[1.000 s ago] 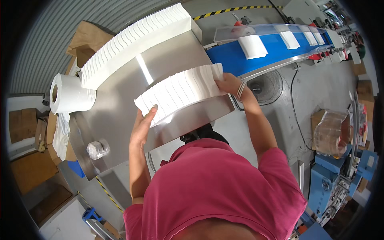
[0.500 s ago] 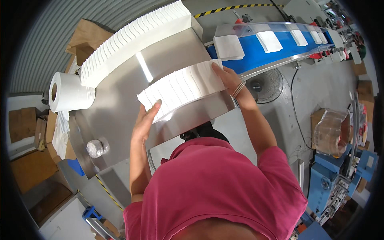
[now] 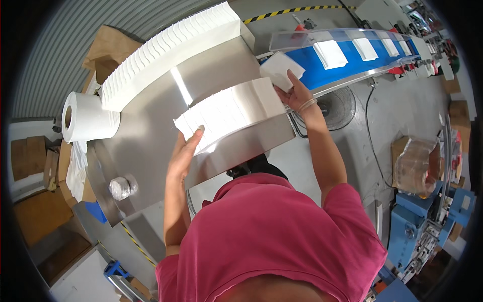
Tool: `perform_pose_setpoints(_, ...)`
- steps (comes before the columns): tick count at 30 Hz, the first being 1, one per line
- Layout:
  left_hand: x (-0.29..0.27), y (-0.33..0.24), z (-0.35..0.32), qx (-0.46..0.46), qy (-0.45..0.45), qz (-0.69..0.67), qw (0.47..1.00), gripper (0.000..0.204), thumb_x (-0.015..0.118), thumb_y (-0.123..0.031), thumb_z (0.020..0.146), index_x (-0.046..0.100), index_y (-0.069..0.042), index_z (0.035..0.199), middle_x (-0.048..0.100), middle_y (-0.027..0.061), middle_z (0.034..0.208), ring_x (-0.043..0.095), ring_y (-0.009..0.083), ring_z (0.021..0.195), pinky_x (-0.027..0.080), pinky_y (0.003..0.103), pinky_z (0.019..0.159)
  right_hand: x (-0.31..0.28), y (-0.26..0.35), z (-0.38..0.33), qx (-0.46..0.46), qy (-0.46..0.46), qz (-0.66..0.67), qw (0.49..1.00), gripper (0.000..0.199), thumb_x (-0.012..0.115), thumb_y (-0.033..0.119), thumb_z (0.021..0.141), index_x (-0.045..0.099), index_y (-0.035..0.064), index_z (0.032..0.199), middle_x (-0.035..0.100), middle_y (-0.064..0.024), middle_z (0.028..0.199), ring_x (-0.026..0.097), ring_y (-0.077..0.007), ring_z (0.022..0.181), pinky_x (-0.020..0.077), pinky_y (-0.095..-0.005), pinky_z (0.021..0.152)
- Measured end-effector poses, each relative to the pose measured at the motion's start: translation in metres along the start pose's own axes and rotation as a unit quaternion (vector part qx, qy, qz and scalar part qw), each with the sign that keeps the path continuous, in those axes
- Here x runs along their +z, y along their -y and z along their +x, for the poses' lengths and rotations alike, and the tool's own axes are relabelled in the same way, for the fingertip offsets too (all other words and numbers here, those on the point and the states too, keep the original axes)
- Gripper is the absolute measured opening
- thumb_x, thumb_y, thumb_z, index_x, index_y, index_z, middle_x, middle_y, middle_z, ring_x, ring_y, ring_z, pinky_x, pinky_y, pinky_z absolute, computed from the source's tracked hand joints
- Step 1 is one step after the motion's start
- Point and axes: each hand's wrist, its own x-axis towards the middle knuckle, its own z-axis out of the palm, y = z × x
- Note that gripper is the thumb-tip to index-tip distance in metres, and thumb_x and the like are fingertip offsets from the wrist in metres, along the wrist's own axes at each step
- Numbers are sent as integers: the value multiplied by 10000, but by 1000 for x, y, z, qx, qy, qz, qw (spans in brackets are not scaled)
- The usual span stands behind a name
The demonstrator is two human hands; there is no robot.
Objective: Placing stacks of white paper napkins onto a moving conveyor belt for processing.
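Note:
On the steel table, a short row of folded white tissues (image 3: 229,110) stands on edge near the front. My left hand (image 3: 185,153) is closed on the row's left end, thumb on top. Beyond the row's right end, my right hand (image 3: 297,90) grips a flat folded white tissue stack (image 3: 283,70) by its near right edge. That stack is tilted at the near end of the blue conveyor belt (image 3: 302,56), close to the row. Some fingers of my right hand are hidden. Further flat white stacks (image 3: 330,54) lie spaced along the belt.
A longer row of white tissues (image 3: 171,50) lines the steel table's (image 3: 151,146) back edge. A large white roll (image 3: 93,116) sits at its left end. Clear tape (image 3: 121,187) lies at the table's left front. Right of the table, a fan (image 3: 334,108) stands below the conveyor.
My right hand has left the short row's right end and moved right onto a tissue stack at the belt's end. The belt's stacks have shifted toward the table. My left hand stays put.

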Motion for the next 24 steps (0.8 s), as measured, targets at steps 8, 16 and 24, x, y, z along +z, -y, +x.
perform_pose_setpoints(8,3,2,8,13,12,4,1000,1088,637,-532,728,16,112,1347,260,294,1355,228,333,1303,142,392,1072,34,-18,-36,-106,65,-369,921,523,567,419,840,533,-19,1123,590,-56,996,568,-129,868,449,-254,754)
perform_pose_setpoints(16,5,11,12,21,-24,-2,1000,1132,626,-556,730,-35,141,1328,179,311,1380,190,345,1313,155,387,1067,25,-20,-37,-229,28,-574,786,427,593,317,775,580,-50,993,630,-171,873,606,-250,787,462,-300,681)
perform_pose_setpoints(24,16,2,8,16,-13,2,1000,1135,623,-550,737,-53,153,1318,213,329,1360,205,345,1308,157,379,1066,-2,3,-4,22,17,5,1000,512,600,388,823,478,17,1154,584,-103,978,596,-210,862,482,-295,775)
